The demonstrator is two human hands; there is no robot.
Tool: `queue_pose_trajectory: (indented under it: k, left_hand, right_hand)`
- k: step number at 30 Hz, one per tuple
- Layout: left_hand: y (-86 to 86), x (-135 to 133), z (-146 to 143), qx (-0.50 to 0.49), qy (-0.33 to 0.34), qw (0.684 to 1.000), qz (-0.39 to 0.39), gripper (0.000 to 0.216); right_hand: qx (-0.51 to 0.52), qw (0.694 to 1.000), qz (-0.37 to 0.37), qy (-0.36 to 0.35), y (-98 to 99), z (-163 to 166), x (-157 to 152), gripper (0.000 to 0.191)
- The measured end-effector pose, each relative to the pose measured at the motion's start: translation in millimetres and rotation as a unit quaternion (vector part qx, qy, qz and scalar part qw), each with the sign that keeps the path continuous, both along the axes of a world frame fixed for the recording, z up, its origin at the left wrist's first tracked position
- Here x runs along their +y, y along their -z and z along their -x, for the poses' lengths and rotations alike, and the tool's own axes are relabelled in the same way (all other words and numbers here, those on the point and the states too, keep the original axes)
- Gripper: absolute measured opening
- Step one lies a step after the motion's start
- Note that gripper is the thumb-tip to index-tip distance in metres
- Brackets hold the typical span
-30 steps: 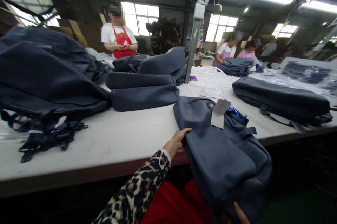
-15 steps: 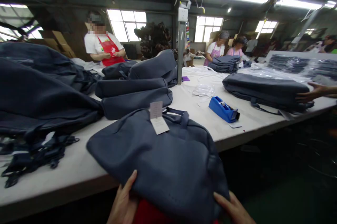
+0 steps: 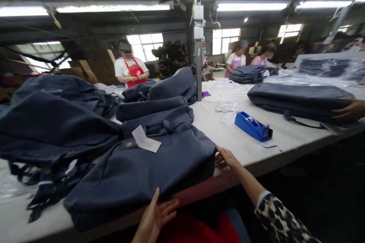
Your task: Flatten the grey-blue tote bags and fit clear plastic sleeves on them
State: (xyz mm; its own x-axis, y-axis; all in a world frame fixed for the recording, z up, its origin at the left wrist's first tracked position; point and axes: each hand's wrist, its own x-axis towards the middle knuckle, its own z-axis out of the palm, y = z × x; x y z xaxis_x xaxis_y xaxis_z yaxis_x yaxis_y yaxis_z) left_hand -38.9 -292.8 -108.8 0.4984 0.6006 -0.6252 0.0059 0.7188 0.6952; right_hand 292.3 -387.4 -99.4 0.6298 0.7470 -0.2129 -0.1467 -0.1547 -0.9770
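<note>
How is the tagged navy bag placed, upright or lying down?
Lying down: the tagged navy bag shows its broad side upward, on the white table.

The right sleeve (image 3: 285, 216) is leopard-printed, dark patches on cream, ending in a plain pale cuff (image 3: 262, 198). Below the near edge of the surface (image 3: 216, 123), red cloth (image 3: 194, 229) shows, with blue-grey fabric (image 3: 237, 224) beside it. No glove covers either the left hand (image 3: 157, 214) or the right hand (image 3: 228, 158).

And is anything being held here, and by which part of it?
Cannot be told: the left hand is at the near edge of the nearest bag, the right hand at its right end, neither visibly gripping.
</note>
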Motion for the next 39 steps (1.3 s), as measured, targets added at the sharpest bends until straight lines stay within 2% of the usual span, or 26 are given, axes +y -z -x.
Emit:
queue_pose_trajectory:
  k: [2,3,4,5,7,9,11,13,16,18,20,23,25,27,29,31,34,37,39]
  left_hand:
    - [-21.6,-2.4,12.2,0.052,0.185,0.978,-0.077,0.046]
    - [-36.2,-1.1,13.6,0.067,0.261,0.952,-0.148,0.046]
    - [-51.9,2.5,10.7,0.073,0.309,0.92,-0.23,0.043]
    - [-67.3,8.8,3.5,0.071,0.324,0.888,-0.318,0.038]
    - [-90.8,29.9,-22.3,0.063,0.291,0.834,-0.464,0.03]
    - [-97.7,58.6,-55.6,0.051,0.25,0.778,-0.575,0.034]
    - [-85.6,86.4,-86.5,0.048,0.262,0.707,-0.655,0.046]
    - [-59.5,105.3,-107.2,0.074,0.318,0.644,-0.692,0.055]
    - [-17.6,113.6,-115.1,0.122,0.38,0.569,-0.719,0.063]
    - [-1.7,112.0,-110.9,0.133,0.391,0.533,-0.738,0.067]
    - [2.5,110.1,-106.5,0.14,0.396,0.512,-0.749,0.067]
    - [-0.9,109.1,-105.0,0.142,0.41,0.488,-0.758,0.066]
    - [-2.3,108.9,-105.3,0.14,0.415,0.478,-0.761,0.065]
    - [-2.8,108.9,-104.5,0.137,0.419,0.475,-0.762,0.064]
    - [-6.3,109.6,-104.0,0.135,0.424,0.48,-0.756,0.062]
    - [-15.9,111.5,-107.3,0.126,0.438,0.488,-0.745,0.061]
    - [-36.5,113.8,-125.5,0.102,0.465,0.489,-0.731,0.045]
    - [-43.4,111.5,-151.6,0.087,0.419,0.495,-0.756,0.033]
    - [-32.9,107.3,-163.4,0.066,0.356,0.507,-0.782,0.039]
  right_hand:
    - [0.008,1.0,-0.003,-0.019,5.0,5.0,-10.3,0.045]
    - [0.008,1.0,-0.006,-0.026,6.9,7.6,-12.5,0.045]
    - [0.006,0.999,-0.01,-0.031,8.5,10.0,-12.5,0.044]
    - [0.0,0.999,-0.013,-0.032,10.1,12.1,-10.4,0.046]
    - [-0.017,0.999,-0.018,-0.021,13.4,15.1,-1.7,0.048]
    - [-0.04,0.999,-0.023,0.0,17.2,16.2,9.8,0.046]
    - [-0.071,0.997,-0.034,0.027,21.7,15.0,20.6,0.042]
    - [-0.106,0.992,-0.043,0.051,26.9,11.6,28.3,0.036]
    - [-0.148,0.986,-0.044,0.069,35.3,5.0,32.9,0.023]
    - [-0.166,0.983,-0.034,0.066,39.2,1.7,31.6,0.02]
    - [-0.186,0.981,-0.018,0.056,40.3,-0.2,28.0,0.019]
    - [-0.229,0.972,0.012,0.049,35.5,-2.1,21.0,0.019]
    - [-0.261,0.964,0.024,0.049,29.1,-4.9,17.8,0.028]
    - [-0.324,0.945,0.014,0.027,21.9,-9.6,16.4,0.046]
    - [-0.407,0.913,-0.001,-0.023,16.1,-14.8,16.7,0.055]
    - [-0.465,0.883,-0.006,-0.064,12.8,-18.6,17.7,0.052]
    - [-0.48,0.875,0.007,-0.059,13.6,-18.9,20.0,0.04]
    - [-0.482,0.875,0.017,-0.034,20.4,-16.6,21.0,0.038]
    - [-0.481,0.876,0.025,-0.02,26.2,-17.9,18.2,0.035]
